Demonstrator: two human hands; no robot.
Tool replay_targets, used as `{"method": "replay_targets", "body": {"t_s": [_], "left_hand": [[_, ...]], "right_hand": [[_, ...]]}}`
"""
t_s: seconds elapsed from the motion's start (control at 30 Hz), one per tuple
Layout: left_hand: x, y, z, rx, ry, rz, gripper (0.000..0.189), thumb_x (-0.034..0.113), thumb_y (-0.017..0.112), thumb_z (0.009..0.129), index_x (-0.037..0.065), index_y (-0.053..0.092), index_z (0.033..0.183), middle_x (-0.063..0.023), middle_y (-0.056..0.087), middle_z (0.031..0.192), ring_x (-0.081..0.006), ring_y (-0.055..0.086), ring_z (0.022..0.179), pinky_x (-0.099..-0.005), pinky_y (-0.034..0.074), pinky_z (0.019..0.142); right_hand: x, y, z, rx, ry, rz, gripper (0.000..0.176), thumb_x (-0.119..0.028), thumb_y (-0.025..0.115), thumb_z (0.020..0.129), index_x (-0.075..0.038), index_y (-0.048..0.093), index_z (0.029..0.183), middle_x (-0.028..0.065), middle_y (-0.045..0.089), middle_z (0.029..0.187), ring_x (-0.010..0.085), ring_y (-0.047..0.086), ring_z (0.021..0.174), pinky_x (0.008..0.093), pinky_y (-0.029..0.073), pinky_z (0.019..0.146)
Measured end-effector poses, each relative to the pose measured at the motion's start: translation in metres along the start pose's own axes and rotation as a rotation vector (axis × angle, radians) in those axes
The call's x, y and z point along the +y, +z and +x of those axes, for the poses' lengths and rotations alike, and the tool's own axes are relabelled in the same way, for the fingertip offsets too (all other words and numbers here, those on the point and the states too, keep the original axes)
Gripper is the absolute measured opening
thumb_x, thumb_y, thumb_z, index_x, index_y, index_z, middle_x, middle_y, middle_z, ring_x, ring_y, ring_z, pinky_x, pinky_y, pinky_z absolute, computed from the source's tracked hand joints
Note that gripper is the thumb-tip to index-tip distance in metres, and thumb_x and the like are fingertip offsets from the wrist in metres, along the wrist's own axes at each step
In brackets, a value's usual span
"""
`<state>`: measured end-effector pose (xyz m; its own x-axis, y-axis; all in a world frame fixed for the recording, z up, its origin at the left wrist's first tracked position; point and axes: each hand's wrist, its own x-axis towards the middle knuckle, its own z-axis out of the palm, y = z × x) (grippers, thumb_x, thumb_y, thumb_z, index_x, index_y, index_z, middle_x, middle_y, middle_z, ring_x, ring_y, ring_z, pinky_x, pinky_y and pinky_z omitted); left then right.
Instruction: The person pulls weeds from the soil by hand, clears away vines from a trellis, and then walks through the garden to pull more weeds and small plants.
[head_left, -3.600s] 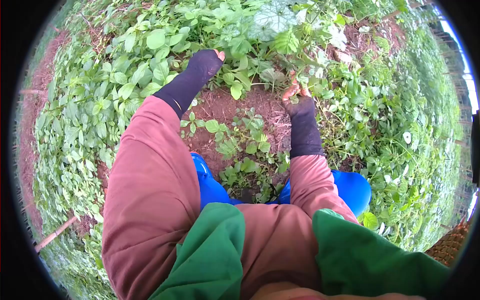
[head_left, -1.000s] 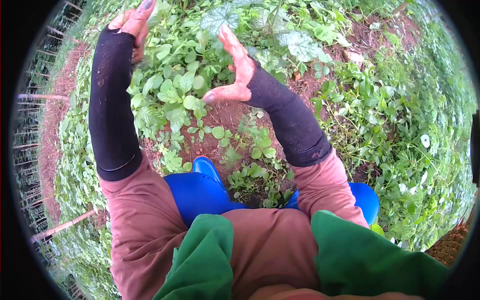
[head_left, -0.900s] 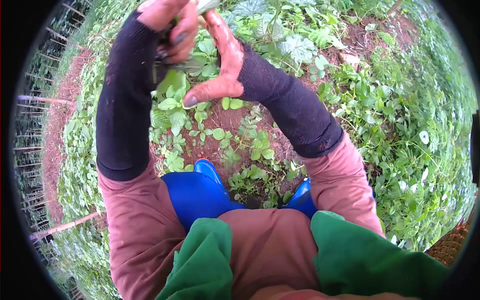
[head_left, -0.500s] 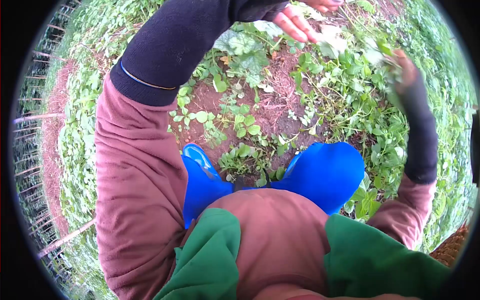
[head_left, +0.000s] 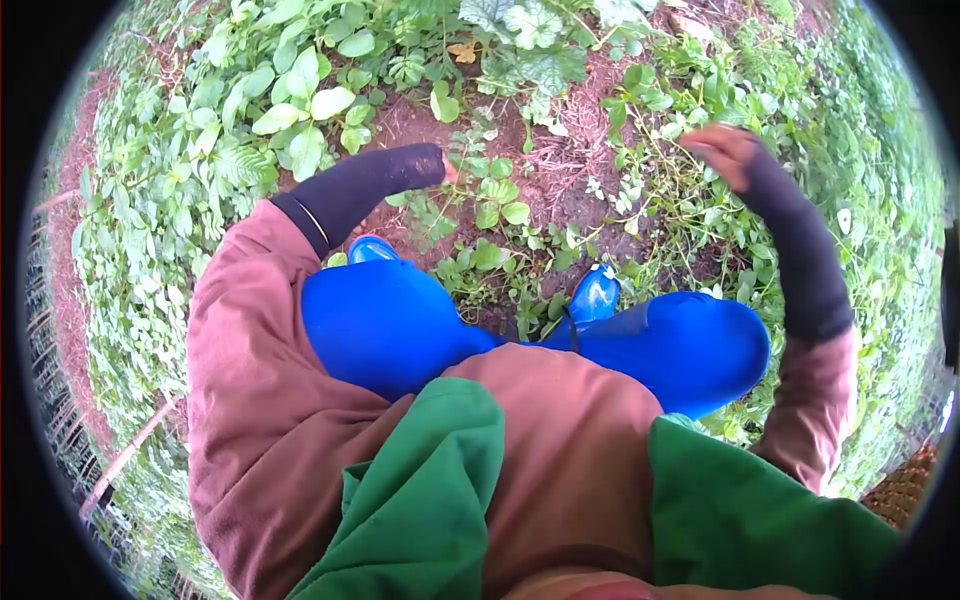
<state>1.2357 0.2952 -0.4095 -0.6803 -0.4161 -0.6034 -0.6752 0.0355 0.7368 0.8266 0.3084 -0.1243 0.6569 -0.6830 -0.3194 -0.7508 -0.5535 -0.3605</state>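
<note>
My left hand (head_left: 450, 172) is low over the soil, just above small green plants (head_left: 492, 200). Its dark sleeve hides nearly all of it, so only a bit of finger shows. My right hand (head_left: 725, 152) hovers above a patch of low weeds (head_left: 655, 185) on the right, slightly blurred. Its fingers stretch to the left, and I see nothing in them. Between the two hands lies reddish-brown soil (head_left: 575, 145) with dry stalks on it. A broad plant with pale-veined leaves (head_left: 530, 30) grows at the top.
My blue-clad knees are bent, with blue boots (head_left: 597, 293) on the ground among the weeds. Leafy plants (head_left: 300, 100) grow thickly on the left. Wooden sticks (head_left: 125, 460) stand at the far left edge. Something brown and woven (head_left: 905, 488) shows at the lower right.
My left hand has come down and toward my body from the top of the view. My right hand has moved left, and the leaves it held are no longer in it. My knees are bent lower.
</note>
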Motion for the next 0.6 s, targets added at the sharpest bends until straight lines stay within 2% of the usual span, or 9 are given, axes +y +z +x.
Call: {"method": "replay_targets", "body": {"t_s": [0.03, 0.1, 0.17, 0.23, 0.27, 0.3, 0.43, 0.57, 0.6], "left_hand": [[-0.008, 0.019, 0.0, 0.059, 0.071, 0.014, 0.024, 0.017, 0.056, 0.074, 0.008, 0.066, 0.093, -0.0111, 0.063, 0.07, -0.0179, 0.061, 0.063, -0.0307, 0.048, 0.061], [-0.015, 0.048, -0.005, 0.187, 0.162, -0.014, 0.025, 0.016, 0.056, 0.074, 0.008, 0.066, 0.095, -0.0121, 0.063, 0.073, -0.0188, 0.061, 0.067, -0.0313, 0.048, 0.064], [-0.005, 0.064, -0.022, 0.292, 0.169, -0.085, 0.024, 0.017, 0.057, 0.076, 0.008, 0.066, 0.097, -0.0098, 0.063, 0.073, -0.0161, 0.061, 0.068, -0.0302, 0.048, 0.064], [0.016, 0.063, -0.048, 0.37, 0.145, -0.177, 0.023, 0.018, 0.059, 0.08, 0.009, 0.066, 0.1, -0.0041, 0.063, 0.071, -0.0099, 0.058, 0.066, -0.0273, 0.046, 0.061], [0.015, 0.057, -0.058, 0.256, 0.042, -0.278, 0.025, 0.018, 0.058, 0.082, 0.009, 0.064, 0.104, -0.0037, 0.064, 0.082, -0.0093, 0.057, 0.076, -0.0273, 0.045, 0.07], [0.01, 0.055, -0.064, 0.346, 0.047, -0.383, 0.025, 0.019, 0.058, 0.082, 0.009, 0.064, 0.105, -0.0037, 0.064, 0.084, -0.0088, 0.057, 0.076, -0.0265, 0.045, 0.07], [-0.016, 0.026, -0.082, 0.734, 0.049, -0.672, 0.022, 0.017, 0.056, 0.084, 0.006, 0.062, 0.102, -0.0036, 0.064, 0.091, -0.0118, 0.057, 0.083, -0.0269, 0.044, 0.077], [-0.051, -0.001, -0.072, 0.814, 0.189, -0.892, 0.024, 0.013, 0.053, 0.087, 0.003, 0.058, 0.108, -0.0022, 0.061, 0.091, -0.0084, 0.056, 0.081, -0.0218, 0.045, 0.069], [-0.049, -0.007, -0.07, 0.803, 0.112, -0.838, 0.024, 0.012, 0.047, 0.091, 0.002, 0.056, 0.11, -0.0057, 0.061, 0.102, -0.0142, 0.059, 0.092, -0.025, 0.047, 0.077]], "right_hand": [[0.008, 0.044, 0.048, 0.094, -0.368, -0.194, 0.024, -0.01, 0.041, 0.089, -0.003, 0.058, 0.104, 0.0127, 0.06, 0.098, 0.0257, 0.058, 0.092, 0.0346, 0.043, 0.087], [-0.005, 0.112, 0.139, -0.008, -0.338, 0.03, 0.024, -0.018, 0.044, 0.089, -0.008, 0.06, 0.103, 0.0116, 0.061, 0.1, 0.0247, 0.058, 0.093, 0.0352, 0.044, 0.085], [-0.027, 0.161, 0.216, -0.109, 0.001, 0.334, 0.033, -0.036, 0.056, 0.083, -0.005, 0.063, 0.089, 0.0092, 0.063, 0.079, 0.0185, 0.06, 0.074, 0.0314, 0.047, 0.072], [-0.036, 0.213, 0.267, -0.451, 0.276, 0.515, 0.021, -0.031, 0.056, 0.08, -0.012, 0.063, 0.075, 0.0077, 0.058, 0.062, 0.0175, 0.057, 0.06, 0.0322, 0.044, 0.057], [-0.071, 0.202, 0.265, -0.497, 0.448, 0.566, 0.021, -0.031, 0.055, 0.08, -0.011, 0.064, 0.08, 0.0075, 0.06, 0.066, 0.0162, 0.056, 0.061, 0.0325, 0.044, 0.057], [-0.089, 0.21, 0.267, -0.519, 0.461, 0.533, 0.021, -0.03, 0.055, 0.08, -0.011, 0.064, 0.08, 0.0076, 0.06, 0.066, 0.0165, 0.056, 0.062, 0.0326, 0.044, 0.057], [-0.106, 0.253, 0.281, -0.564, 0.38, 0.34, 0.02, -0.029, 0.055, 0.08, -0.011, 0.064, 0.08, 0.0082, 0.06, 0.068, 0.0177, 0.057, 0.063, 0.0332, 0.045, 0.058], [-0.102, 0.265, 0.28, -0.591, 0.321, 0.26, 0.019, -0.027, 0.055, 0.079, -0.01, 0.064, 0.08, 0.0087, 0.061, 0.07, 0.019, 0.057, 0.065, 0.0337, 0.045, 0.059], [-0.101, 0.265, 0.279, -0.594, 0.306, 0.255, 0.019, -0.027, 0.055, 0.079, -0.01, 0.064, 0.08, 0.0088, 0.061, 0.07, 0.0193, 0.057, 0.065, 0.0338, 0.045, 0.059]]}}
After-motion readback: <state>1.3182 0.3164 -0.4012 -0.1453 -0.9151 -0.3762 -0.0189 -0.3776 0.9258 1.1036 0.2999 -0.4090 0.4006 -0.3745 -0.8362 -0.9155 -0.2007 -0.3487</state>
